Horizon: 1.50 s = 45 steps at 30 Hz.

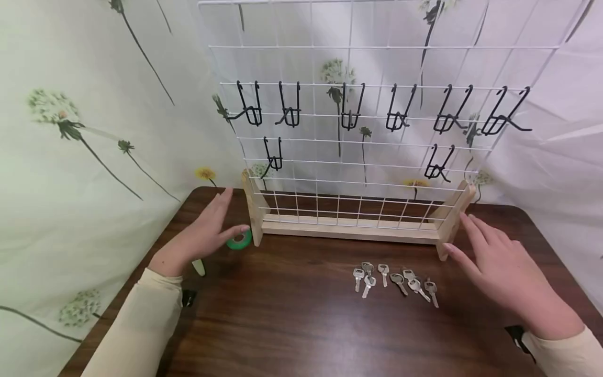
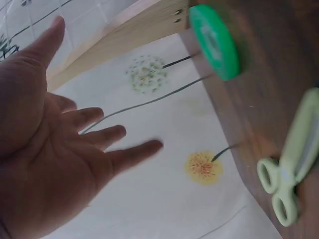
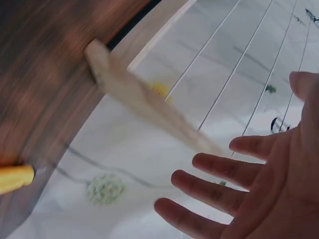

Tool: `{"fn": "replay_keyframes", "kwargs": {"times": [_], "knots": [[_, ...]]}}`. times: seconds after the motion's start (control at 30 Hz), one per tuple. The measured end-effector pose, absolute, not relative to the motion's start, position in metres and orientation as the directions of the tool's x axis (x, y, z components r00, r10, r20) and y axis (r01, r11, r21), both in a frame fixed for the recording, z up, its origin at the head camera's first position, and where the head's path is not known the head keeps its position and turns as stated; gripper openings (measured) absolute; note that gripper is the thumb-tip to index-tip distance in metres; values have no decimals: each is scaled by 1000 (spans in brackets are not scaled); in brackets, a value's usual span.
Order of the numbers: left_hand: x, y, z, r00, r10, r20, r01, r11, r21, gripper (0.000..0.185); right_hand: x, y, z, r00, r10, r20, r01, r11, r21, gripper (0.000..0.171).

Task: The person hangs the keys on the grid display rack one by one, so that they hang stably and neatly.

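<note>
A white wire grid rack (image 1: 330, 140) stands upright in a wooden base (image 1: 348, 230). Black double-prong hooks (image 1: 349, 112) hang on it, several in an upper row and two lower down. My left hand (image 1: 200, 233) is held out, fingers extended, by the left wooden foot (image 1: 254, 209) and over the green tape roll (image 1: 239, 240). Close beside the right wooden foot (image 1: 454, 222) is my right hand (image 1: 506, 264), fingers spread; whether it touches the wood I cannot tell. Neither palm holds anything in the wrist views. Several silver keys (image 1: 369, 281) lie in front of the rack.
Pale green scissors (image 2: 286, 174) lie on the brown table (image 1: 282, 314), left of the rack and mostly hidden in the head view. A yellow-handled tool (image 3: 15, 178) rests near the table's right edge. White flower-print cloth (image 1: 94, 183) hangs behind and beside the table.
</note>
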<state>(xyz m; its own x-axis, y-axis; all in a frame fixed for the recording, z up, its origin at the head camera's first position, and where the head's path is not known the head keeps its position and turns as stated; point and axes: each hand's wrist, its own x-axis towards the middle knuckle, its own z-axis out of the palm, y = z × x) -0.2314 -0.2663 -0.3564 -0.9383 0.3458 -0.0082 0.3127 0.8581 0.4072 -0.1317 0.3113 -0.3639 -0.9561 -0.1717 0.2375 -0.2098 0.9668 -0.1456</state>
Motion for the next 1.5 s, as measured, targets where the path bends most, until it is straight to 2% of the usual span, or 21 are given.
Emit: {"fn": "replay_keyframes", "kwargs": {"times": [0.2, 0.3, 0.5, 0.73, 0.97, 1.23, 1.5], "knots": [[-246, -269, -338, -943, 333, 28, 299, 806, 510, 100, -144, 291, -361, -958, -237, 162, -275, 921, -276, 74], [-251, -269, -334, -944, 326, 58, 307, 795, 523, 96, -150, 288, -368, -952, -278, 126, -303, 909, -285, 68], [-263, -267, -329, -948, 294, 124, 310, 764, 566, 84, -157, 293, -387, -934, -350, 68, -354, 883, -310, 46], [-274, -261, -337, -948, 277, 157, 315, 733, 604, 67, -158, 299, -405, -941, -335, -48, -288, 866, -408, 26], [-278, -250, -344, -931, 261, 254, 364, 679, 637, 62, -158, 301, -409, -949, -284, -140, -194, 871, -452, 26], [-272, -247, -353, -933, 227, 280, 359, 661, 659, 56, -159, 301, -416, -926, -285, -247, -109, 829, -549, 23], [-271, -246, -354, -938, 205, 278, 342, 659, 670, 55, -162, 306, -418, -892, -362, -272, -119, 768, -629, 22]]}}
